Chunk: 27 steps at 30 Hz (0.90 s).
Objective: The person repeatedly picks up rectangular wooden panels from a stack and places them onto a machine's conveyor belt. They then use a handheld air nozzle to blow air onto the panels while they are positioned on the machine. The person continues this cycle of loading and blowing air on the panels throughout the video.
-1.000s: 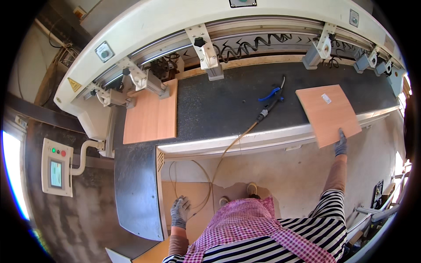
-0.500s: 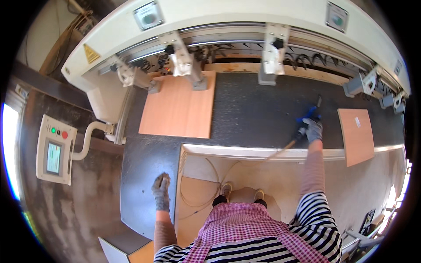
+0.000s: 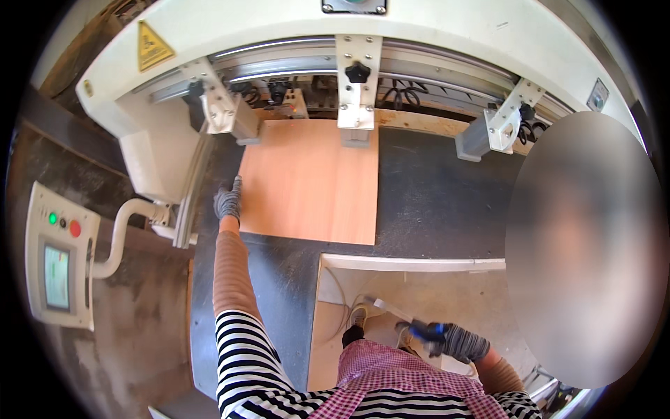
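Observation:
A flat wood-grain panel (image 3: pixel 307 188) lies on the dark table under the machine's clamps. Against its left edge rests my left hand (image 3: pixel 228 201), in a grey glove, with fingers stretched along the edge and gripping nothing. My right hand (image 3: pixel 460 343), also gloved, is low in front of my body, past the table's front edge. It is closed around a blue-and-black air blow gun (image 3: pixel 427 331), whose pale nozzle points left and away from me. The fingers partly cover the gun's handle.
Clamp heads (image 3: pixel 357 105) hang from a rail along the white machine (image 3: pixel 279 24). A control panel (image 3: pixel 63 255) on a bent arm stands at the left. The dark table (image 3: pixel 440 202) has a cut-out in front of me. A blurred oval hides the right side.
My left hand has moved forward from the table's near left part to the panel's edge. My right hand has drawn back from the tabletop with the air blow gun. The view has shifted.

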Available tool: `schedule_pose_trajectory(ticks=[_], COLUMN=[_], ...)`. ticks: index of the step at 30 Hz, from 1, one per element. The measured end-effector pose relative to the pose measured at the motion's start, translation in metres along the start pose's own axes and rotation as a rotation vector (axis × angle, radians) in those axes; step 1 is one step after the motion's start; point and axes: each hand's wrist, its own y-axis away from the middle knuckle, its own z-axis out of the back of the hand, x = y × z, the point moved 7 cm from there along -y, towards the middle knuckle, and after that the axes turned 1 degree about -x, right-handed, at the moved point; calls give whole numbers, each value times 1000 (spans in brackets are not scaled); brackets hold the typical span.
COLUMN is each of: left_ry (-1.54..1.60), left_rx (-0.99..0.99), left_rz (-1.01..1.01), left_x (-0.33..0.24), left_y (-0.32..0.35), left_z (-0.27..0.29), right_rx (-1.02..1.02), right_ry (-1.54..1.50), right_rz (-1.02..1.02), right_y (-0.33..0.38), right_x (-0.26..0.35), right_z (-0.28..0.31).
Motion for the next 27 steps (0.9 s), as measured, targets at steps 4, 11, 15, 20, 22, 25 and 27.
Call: schedule_pose_trajectory(ticks=[4, 11, 15, 20, 22, 25, 27], left_ry=[-321, -293, -177, -223, -176, -130, -224], left_rx=[47, 41, 60, 102, 99, 155, 164], left_rz=[-81, -179, -171, -217, -285, -283, -246], left_x=[-54, -88, -126, -214, -250, -293, -318], left_y=[46, 155, 252, 396, 441, 511, 553], left_z=[-5, -34, -68, -108, -136, -160, -175], right_rx=[-522, -484, -1229, -1207, -1303, -1298, -1203], right_ry=[-149, -350, -1046, -1194, -1233, -1372, -1347], right_rz=[-399, -490, -31, 251, 438, 429, 521], right_y=[78, 173, 221, 241, 228, 196, 199], right_x=[-103, -163, -254, -324, -371, -387, -355], right_z=[109, 118, 231, 394, 467, 521, 527])
